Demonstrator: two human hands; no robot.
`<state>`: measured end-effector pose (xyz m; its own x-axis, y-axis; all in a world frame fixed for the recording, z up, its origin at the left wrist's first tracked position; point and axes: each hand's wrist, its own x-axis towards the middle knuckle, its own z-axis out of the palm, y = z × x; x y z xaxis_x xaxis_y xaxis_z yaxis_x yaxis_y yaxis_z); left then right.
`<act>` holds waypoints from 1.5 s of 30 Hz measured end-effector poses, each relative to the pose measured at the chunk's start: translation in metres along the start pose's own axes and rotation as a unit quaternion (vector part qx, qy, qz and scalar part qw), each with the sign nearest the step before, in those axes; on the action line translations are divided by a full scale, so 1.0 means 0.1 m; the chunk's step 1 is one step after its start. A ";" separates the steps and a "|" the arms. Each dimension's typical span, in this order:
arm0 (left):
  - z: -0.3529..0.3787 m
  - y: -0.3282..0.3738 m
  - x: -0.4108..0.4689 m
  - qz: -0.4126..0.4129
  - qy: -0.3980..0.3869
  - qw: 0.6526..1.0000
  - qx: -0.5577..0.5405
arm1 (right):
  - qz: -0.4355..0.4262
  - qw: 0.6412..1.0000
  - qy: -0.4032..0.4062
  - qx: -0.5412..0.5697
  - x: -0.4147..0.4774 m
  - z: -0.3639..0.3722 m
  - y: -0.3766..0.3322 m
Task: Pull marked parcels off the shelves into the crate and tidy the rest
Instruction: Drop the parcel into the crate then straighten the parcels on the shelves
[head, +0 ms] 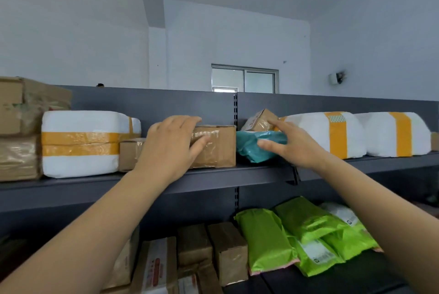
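On the top shelf (213,176) my left hand (171,144) grips a taped brown cardboard box (217,148), fingers over its top edge and thumb on its front face. My right hand (288,144) reaches over a teal plastic mailer (251,147) beside that box; its straight fingers point toward a small tilted brown box (260,121) behind, and its thumb lies against the mailer. No crate is in view.
White parcels with orange tape stand at left (80,144) and right (332,134), (396,134). Stacked brown boxes (21,127) fill the far left. On the lower shelf lie green mailers (297,236) and brown boxes (213,251).
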<state>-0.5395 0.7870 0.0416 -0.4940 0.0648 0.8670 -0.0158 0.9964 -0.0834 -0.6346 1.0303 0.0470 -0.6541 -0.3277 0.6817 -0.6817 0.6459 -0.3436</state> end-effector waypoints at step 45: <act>0.10 1.89 0.15 -0.450 -0.058 0.748 -0.484 | -0.242 0.956 -0.096 0.139 -0.44 -0.23 0.81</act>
<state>-0.5589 0.9753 0.0335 -0.7349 -0.6056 0.3052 0.2217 0.2108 0.9521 -0.6530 1.1131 0.0040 -0.2712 -0.6790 0.6823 -0.9625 0.1886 -0.1948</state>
